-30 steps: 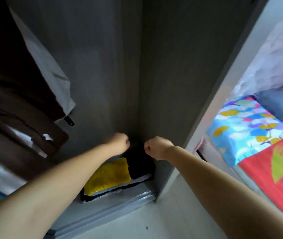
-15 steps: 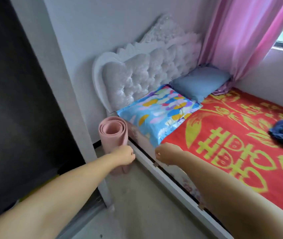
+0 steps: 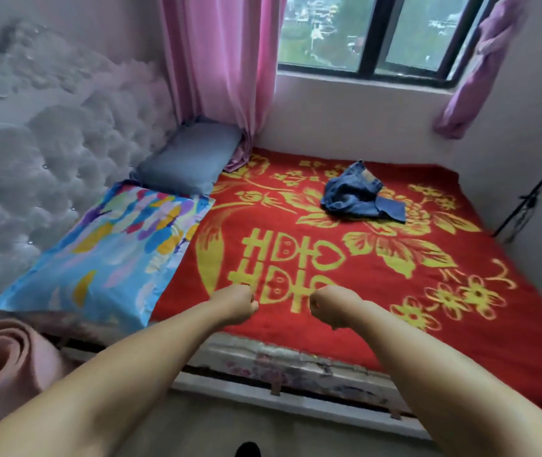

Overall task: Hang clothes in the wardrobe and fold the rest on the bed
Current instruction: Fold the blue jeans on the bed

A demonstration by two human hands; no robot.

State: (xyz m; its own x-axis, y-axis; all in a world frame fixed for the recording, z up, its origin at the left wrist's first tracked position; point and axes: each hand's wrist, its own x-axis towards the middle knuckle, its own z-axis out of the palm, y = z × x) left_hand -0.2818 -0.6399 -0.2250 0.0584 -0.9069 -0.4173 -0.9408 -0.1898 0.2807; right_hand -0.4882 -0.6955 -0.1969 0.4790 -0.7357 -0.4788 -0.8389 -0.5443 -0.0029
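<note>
A crumpled pair of blue jeans (image 3: 360, 196) lies on the far middle of the bed, on a red blanket (image 3: 345, 258) with a yellow pattern. My left hand (image 3: 235, 305) and my right hand (image 3: 334, 308) are held out side by side over the near edge of the bed. Both are curled into fists and hold nothing. The jeans are well beyond both hands. The wardrobe is out of view.
A colourful pillow (image 3: 108, 255) and a grey-blue pillow (image 3: 190, 159) lie against the white tufted headboard (image 3: 32, 143) on the left. A rolled pink mat (image 3: 2, 364) stands at the lower left beside the bed. Pink curtains (image 3: 220, 61) hang by the window (image 3: 368, 31).
My view has swung right from the wardrobe interior to the bed. Both fists stayed out in front, empty. The jeans have come fully into view.
</note>
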